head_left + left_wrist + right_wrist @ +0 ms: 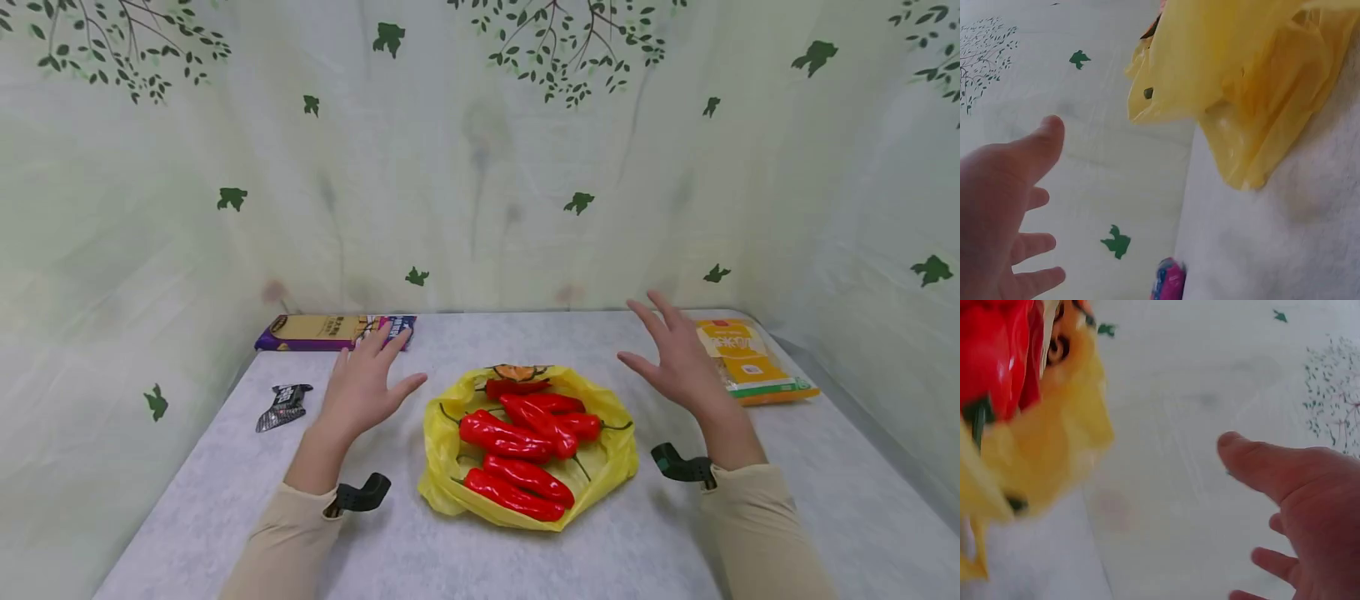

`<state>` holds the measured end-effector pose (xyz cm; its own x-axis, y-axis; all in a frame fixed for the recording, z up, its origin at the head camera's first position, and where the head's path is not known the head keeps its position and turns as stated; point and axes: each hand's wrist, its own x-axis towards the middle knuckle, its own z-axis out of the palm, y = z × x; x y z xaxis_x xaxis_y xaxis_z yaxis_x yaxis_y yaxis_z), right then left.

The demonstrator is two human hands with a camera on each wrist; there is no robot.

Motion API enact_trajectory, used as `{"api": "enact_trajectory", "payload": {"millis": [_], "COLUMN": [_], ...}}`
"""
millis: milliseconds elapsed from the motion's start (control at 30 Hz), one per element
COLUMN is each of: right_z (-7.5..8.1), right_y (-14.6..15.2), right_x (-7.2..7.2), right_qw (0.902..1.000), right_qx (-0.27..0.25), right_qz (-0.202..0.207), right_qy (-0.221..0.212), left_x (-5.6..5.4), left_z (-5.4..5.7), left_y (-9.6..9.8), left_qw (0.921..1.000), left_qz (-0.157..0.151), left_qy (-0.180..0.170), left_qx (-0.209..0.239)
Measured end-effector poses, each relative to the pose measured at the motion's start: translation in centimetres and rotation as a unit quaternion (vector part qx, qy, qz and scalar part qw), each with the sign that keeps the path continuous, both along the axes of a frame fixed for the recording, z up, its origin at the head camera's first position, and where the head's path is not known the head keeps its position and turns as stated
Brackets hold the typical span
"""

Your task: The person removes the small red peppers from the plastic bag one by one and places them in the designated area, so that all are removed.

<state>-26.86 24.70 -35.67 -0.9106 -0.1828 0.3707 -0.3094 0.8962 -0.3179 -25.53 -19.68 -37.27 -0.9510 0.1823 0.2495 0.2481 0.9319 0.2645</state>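
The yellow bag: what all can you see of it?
The yellow bag is thin, crinkled and plastic-looking, with orange and black printing at its far edge. It sits on the pale table, its mouth open upward and its rim uneven. Several glossy red peppers lie inside. The left hand and right hand hover on either side, neither touching it.

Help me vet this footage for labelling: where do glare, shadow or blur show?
Head view: glossy highlights on the red peppers, soft shadows on the table beside both sleeves; left wrist view: the yellow bag looks soft, without crisp detail; right wrist view: the bag's lower-left part is blurred.
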Motion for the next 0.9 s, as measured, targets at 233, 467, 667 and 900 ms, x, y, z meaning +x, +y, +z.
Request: {"api": "enact_trajectory", "payload": {"millis": [233,467,667,900], "right_z": [0.5,0.3,0.3,0.3], "right_y": [-3.0,-5.5,-7.3,-9.1], "right_x": [-0.2,0.0,0.6,0.8], "right_qw": [0.9838,0.9746,0.9582,0.9313], "right_qx": [-0.117,-0.126,-0.115,-0.116], "right_qz": [0.122,0.164,0.222,0.270], "right_qy": [-0.057,-0.085,-0.138,-0.216], "left_x": [-0.1,-0.1,-0.1,-0.2], "left_z": [-0.7,-1.3,-1.8,-2.1], "left_y": [0.6,1.3,1.5,1.9], "left_qw": [0.9902,0.9702,0.9595,0.9345], "left_qz": [-0.027,-0.057,-0.074,-0.097], "left_qy": [-0.037,-0.063,-0.088,-0.131], "left_qx": [0.132,0.227,0.257,0.316]}}
